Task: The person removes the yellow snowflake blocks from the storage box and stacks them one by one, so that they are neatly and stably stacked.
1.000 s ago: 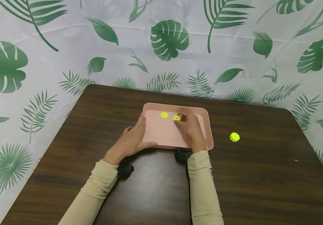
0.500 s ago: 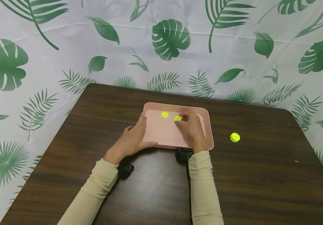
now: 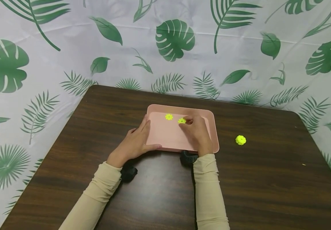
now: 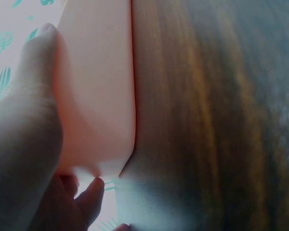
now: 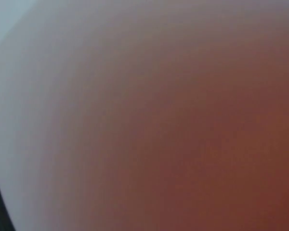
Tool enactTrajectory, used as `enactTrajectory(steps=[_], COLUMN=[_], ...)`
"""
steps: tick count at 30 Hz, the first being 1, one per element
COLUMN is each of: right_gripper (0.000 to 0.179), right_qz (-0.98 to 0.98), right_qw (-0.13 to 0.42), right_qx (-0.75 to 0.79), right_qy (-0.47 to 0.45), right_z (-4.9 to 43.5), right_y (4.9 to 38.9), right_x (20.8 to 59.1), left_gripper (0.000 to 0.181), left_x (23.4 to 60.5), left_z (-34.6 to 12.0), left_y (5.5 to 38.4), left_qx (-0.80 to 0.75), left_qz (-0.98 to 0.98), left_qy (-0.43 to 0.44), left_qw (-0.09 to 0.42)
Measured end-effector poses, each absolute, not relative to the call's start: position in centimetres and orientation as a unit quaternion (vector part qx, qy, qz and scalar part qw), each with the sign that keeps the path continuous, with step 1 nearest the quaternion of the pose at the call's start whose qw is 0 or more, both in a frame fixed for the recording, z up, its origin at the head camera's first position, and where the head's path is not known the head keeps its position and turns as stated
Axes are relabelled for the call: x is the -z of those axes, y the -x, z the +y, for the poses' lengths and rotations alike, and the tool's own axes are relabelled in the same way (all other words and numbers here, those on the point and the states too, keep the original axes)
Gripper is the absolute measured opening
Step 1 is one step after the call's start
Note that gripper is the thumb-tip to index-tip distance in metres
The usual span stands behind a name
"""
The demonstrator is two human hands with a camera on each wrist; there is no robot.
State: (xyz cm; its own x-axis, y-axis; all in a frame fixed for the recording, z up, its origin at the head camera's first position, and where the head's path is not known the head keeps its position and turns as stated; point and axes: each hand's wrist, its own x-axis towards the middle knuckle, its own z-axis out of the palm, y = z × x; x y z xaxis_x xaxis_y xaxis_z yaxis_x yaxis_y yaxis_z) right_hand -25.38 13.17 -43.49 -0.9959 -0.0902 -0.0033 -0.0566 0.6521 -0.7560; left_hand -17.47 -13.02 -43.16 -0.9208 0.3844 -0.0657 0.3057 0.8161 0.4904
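Note:
A shallow pink tray [image 3: 168, 137] lies on the dark wooden table. My left hand [image 3: 133, 142] rests against its front left corner, fingers extended along the left wall and thumb along the front wall. In the left wrist view the thumb [image 4: 36, 72] lies along the outside of the tray wall [image 4: 96, 86]. Inside the tray, my right hand [image 3: 195, 129] pinches a yellow flower-shaped piece [image 3: 181, 121] between thumb and fingers. Left of it on the tray floor sits another yellow flower-shaped piece [image 3: 169, 117]. The right wrist view is a close, reddish blur.
To the right of the tray, a small stack of yellow flower-shaped pieces [image 3: 240, 140] sits on the table [image 3: 269, 179]. A leaf-patterned white cloth [image 3: 130, 48] hangs behind the table. A tiny yellowish speck [image 3: 303, 164] lies further right.
The view has shifted very slightly. Both hands, the tray and the yellow pieces otherwise keep their places.

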Motion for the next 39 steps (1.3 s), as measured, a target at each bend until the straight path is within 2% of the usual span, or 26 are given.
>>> enactTrajectory(steps=[6, 18, 25, 32, 39], right_gripper=[0.024, 0.023, 0.036, 0.035, 0.039], right_qz=[0.903, 0.880, 0.891, 0.899, 0.913], right_qw=[-0.026, -0.082, -0.099, -0.140, -0.151], right_qx=[0.418, 0.439, 0.429, 0.409, 0.378], right_qy=[0.093, 0.161, 0.112, 0.075, 0.024], right_z=[13.9, 16.5, 19.2, 23.9, 29.4], right_y=[25.3, 24.4, 23.0, 22.0, 20.1], right_x=[43.4, 42.1, 40.5, 40.1, 40.4], left_gripper=[0.113, 0.113, 0.114, 0.115, 0.116], left_x=[43.1, 43.0, 43.2, 43.2, 43.2], left_z=[-12.6, -12.8, -13.2, -13.2, -12.9], left_y=[17.7, 17.9, 17.9, 17.8, 17.8], left_qx=[-0.239, -0.242, -0.239, -0.239, -0.240], left_qz=[0.950, 0.949, 0.950, 0.949, 0.948], left_qy=[-0.185, -0.187, -0.184, -0.190, -0.193], left_qw=[0.080, 0.077, 0.079, 0.077, 0.081])
